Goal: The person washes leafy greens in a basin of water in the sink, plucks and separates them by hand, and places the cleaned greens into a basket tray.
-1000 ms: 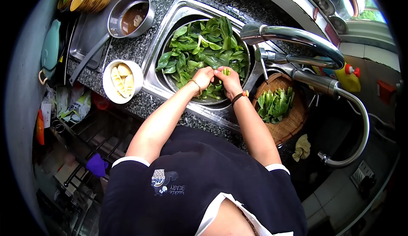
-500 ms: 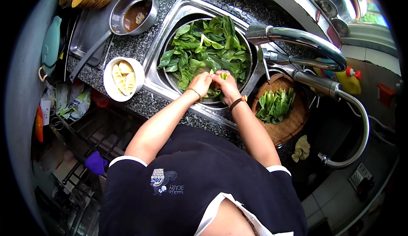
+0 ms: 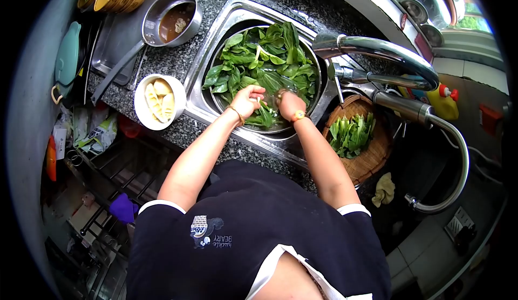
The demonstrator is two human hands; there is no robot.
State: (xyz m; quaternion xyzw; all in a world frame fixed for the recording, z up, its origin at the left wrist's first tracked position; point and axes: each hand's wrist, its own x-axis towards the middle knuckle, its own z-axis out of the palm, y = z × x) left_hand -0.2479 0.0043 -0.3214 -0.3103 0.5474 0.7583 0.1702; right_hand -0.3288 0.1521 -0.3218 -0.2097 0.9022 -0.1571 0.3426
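Observation:
A round metal basin [image 3: 319, 73] full of water and leafy greens [image 3: 243, 57] sits in the sink. My left hand [image 3: 247, 100] is over the near side of the basin, its fingers curled in around a stem of the greens, with leaves hanging just below. My right hand [image 3: 291, 105] is beside it, fingers dipped into the water among the greens; they are blurred and partly hidden, so their grip does not show. On the right, a woven basket [image 3: 380, 151] holds a pile of picked greens [image 3: 350, 135].
Left of the sink stands a white bowl [image 3: 141, 103] with pale peeled pieces in it. Behind it are a saucepan [image 3: 197, 22] of brown liquid and a metal tray [image 3: 116, 41]. A chrome faucet [image 3: 388, 43] arches over the right side. A cloth [image 3: 383, 190] lies beyond the basket.
My hands were together, pinching greens between them. They have since moved apart, my left hand slightly left, my right hand slightly right and down into the water.

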